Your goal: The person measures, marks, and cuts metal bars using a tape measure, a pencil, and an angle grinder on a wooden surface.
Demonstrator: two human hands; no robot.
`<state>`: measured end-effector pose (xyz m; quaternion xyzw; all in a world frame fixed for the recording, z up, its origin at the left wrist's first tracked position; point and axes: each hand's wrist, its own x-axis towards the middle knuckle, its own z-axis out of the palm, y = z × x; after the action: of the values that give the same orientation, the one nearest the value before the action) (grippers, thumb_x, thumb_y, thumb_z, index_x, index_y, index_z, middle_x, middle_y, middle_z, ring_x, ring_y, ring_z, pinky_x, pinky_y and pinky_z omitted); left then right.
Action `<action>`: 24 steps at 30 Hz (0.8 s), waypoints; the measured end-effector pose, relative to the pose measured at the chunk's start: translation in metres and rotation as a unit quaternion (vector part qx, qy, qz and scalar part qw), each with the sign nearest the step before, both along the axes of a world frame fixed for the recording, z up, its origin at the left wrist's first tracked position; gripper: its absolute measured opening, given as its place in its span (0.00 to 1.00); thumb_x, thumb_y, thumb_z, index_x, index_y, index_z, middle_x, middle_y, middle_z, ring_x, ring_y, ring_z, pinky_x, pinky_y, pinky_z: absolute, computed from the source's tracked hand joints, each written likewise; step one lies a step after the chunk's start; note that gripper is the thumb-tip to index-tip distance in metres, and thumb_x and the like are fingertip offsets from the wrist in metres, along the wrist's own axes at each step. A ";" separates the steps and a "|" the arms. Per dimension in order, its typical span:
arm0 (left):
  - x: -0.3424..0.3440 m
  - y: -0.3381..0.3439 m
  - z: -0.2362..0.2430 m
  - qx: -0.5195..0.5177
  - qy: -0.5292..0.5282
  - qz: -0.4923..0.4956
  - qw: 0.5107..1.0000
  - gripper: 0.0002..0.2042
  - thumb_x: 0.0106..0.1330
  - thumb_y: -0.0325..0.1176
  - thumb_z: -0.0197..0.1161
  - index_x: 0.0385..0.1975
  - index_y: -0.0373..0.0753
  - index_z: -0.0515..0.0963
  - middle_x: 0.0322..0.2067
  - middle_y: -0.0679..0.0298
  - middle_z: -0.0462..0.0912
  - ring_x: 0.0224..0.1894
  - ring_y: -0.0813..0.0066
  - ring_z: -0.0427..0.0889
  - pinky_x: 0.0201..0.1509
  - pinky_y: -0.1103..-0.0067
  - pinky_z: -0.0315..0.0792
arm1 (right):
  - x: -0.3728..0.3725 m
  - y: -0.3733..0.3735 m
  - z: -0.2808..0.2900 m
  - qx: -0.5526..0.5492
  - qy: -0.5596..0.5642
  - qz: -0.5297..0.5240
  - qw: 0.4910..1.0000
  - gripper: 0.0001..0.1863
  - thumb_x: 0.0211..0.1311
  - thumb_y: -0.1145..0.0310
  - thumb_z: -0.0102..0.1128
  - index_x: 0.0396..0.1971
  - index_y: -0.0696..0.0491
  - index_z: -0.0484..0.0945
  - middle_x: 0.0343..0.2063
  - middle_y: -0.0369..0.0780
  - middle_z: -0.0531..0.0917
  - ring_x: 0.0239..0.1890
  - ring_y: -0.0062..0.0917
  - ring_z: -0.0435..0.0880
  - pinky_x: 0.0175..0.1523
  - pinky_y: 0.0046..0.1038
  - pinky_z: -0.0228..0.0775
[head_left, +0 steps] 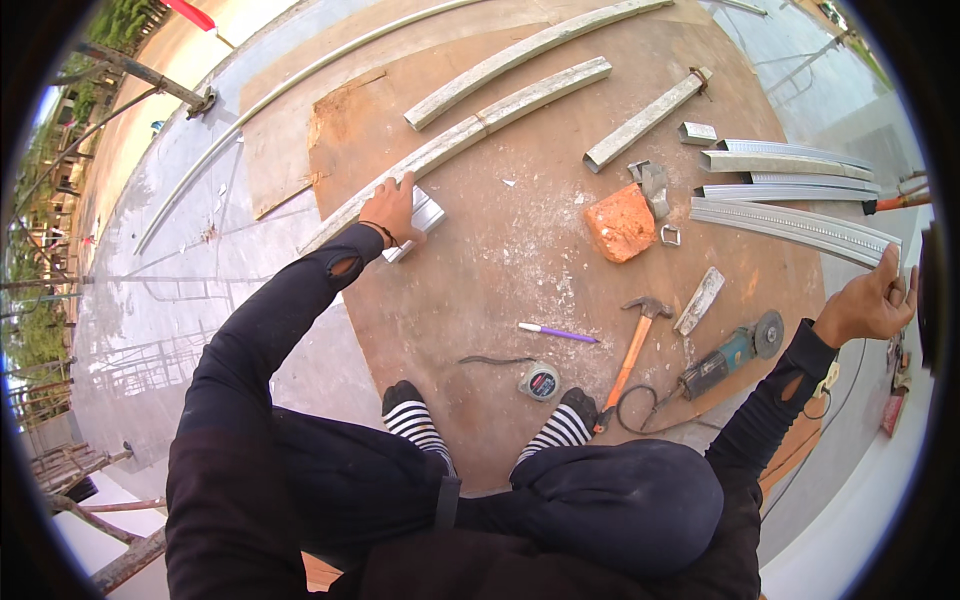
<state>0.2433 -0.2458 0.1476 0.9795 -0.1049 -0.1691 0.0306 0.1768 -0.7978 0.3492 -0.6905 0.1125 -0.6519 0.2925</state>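
My left hand [388, 212] is on a short, light metal channel piece [427, 212], its fingers bent over one side. That piece lies beside a long, dirty metal bar [470, 128]. Out to the far right, my right hand [868, 302] grips the end of a ribbed metal channel [780, 222] with its fingertips; the exact grip is partly hidden. Several more metal channels [790, 162] lie just beyond that one. A teal angle grinder [730, 355] rests on the board closer to me, left of my right hand.
On the brown board [480, 260] lie a hammer [632, 350], purple pen [560, 332], tape measure [539, 381], orange brick chunk [622, 222] and metal offcuts [700, 300]. A cable [640, 415] curls near my right foot. Wooden poles [150, 75] stand along the left edge.
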 end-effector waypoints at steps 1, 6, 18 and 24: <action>0.003 -0.003 0.004 -0.040 -0.028 -0.011 0.999 0.43 0.49 0.48 0.74 0.62 0.30 0.61 0.48 0.42 0.73 0.53 0.48 0.75 0.53 0.64 0.75 | -0.005 0.013 0.000 0.043 -0.023 0.039 0.998 0.26 0.55 0.70 0.71 0.50 0.66 0.72 0.31 0.47 0.84 0.32 0.27 0.85 0.37 0.21 0.79; 0.014 -0.055 0.041 -0.305 0.066 0.000 0.950 0.38 0.62 0.61 0.61 0.58 0.29 0.71 0.48 0.43 0.78 0.52 0.52 0.78 0.57 0.66 0.72 | 0.004 0.092 -0.060 0.267 0.062 0.205 0.940 0.26 0.61 0.72 0.65 0.56 0.61 0.67 0.37 0.43 0.84 0.39 0.20 0.81 0.45 0.20 0.72; -0.027 -0.081 0.006 -0.289 0.299 -0.105 0.903 0.36 0.53 0.57 0.72 0.54 0.32 0.77 0.44 0.48 0.83 0.47 0.56 0.82 0.53 0.70 0.75 | -0.009 0.147 -0.192 0.551 0.215 0.374 0.714 0.32 0.59 0.69 0.68 0.60 0.56 0.61 0.42 0.39 0.80 0.41 0.21 0.78 0.43 0.26 0.67; -0.039 -0.089 -0.002 -0.258 0.267 -0.119 0.921 0.28 0.50 0.54 0.76 0.38 0.33 0.79 0.34 0.56 0.83 0.35 0.65 0.81 0.41 0.72 0.74 | -0.010 0.147 -0.199 0.573 0.201 0.441 0.661 0.33 0.65 0.72 0.61 0.66 0.51 0.54 0.46 0.42 0.79 0.47 0.28 0.80 0.53 0.35 0.70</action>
<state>0.2042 -0.3343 0.1453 0.8363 -0.2483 -0.3940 0.2893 0.1665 -0.6503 0.1502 -0.4698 0.2022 -0.0986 0.8536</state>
